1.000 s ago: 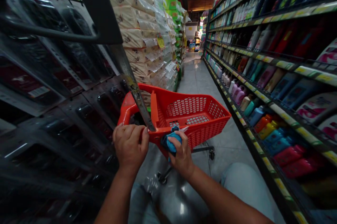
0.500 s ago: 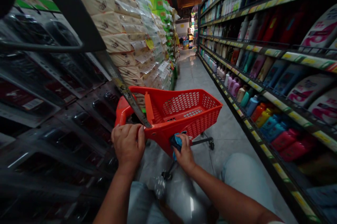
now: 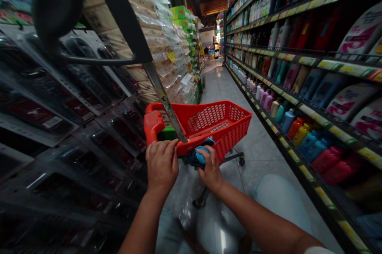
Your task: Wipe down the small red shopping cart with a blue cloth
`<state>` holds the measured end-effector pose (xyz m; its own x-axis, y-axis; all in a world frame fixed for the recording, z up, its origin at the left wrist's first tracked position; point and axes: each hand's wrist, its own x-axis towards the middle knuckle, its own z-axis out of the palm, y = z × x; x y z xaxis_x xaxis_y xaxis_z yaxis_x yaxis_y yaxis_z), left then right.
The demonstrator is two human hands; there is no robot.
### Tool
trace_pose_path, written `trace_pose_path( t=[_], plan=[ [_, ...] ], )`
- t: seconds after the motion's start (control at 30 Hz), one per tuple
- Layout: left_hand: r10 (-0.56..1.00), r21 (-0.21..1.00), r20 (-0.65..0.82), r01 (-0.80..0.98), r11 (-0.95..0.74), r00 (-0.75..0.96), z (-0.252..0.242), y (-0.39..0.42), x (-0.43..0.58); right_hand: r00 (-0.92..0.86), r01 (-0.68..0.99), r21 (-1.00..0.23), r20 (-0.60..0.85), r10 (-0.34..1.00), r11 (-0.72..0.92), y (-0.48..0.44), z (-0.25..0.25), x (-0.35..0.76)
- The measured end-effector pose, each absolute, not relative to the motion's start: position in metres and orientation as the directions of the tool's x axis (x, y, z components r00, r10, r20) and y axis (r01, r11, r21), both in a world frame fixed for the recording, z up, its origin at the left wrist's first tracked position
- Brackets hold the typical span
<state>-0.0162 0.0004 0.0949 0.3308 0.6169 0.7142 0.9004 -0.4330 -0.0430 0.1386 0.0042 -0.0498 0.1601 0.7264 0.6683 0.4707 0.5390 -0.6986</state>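
A red shopping cart [image 3: 233, 134] with a perforated basket stands in front of me. My left hand [image 3: 162, 162] is closed over the near end of its red frame, below the thick red corner piece [image 3: 153, 123]. My right hand [image 3: 211, 168] has its fingers bunched round a blue and dark cloth [image 3: 195, 156]. That cloth lies against the outer side of the cart, just under the rim. A worn metal bar [image 3: 167, 104] slants up left from the rim to a dark grey loop handle [image 3: 128, 27], close to the camera. The palm side of my left hand is hidden.
Shelves of bottles [image 3: 316, 154] line the right side. Stacked packs in clear wrap [image 3: 176, 75] rise beyond the cart at left. Boxed goods on hooks [image 3: 89, 142] hang close on the left. Grey floor tiles [image 3: 217, 81] run down the aisle. Caster wheels [image 3: 199, 202] stand below.
The cart's near end has shifted right with my left hand, and more of the dark loop handle shows. The cloth in my right hand has moved up towards the rim and is more bunched.
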Motion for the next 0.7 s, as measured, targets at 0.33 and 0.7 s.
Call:
trace_pose_path(
  t=[0.33,0.7],
  plan=[
    [0.643,0.109,0.714,0.862,-0.495,0.279,0.091,0.014,-0.017,0.39,0.311,-0.898,0.419,0.82,0.311,0.01,-0.102,0.132],
    [0.576,-0.003,0.74,0.857,-0.515,0.348,0.086,0.005,0.035,0.571,0.178,-0.967,0.252,0.781,0.181,0.014,-0.128,0.16]
  ],
)
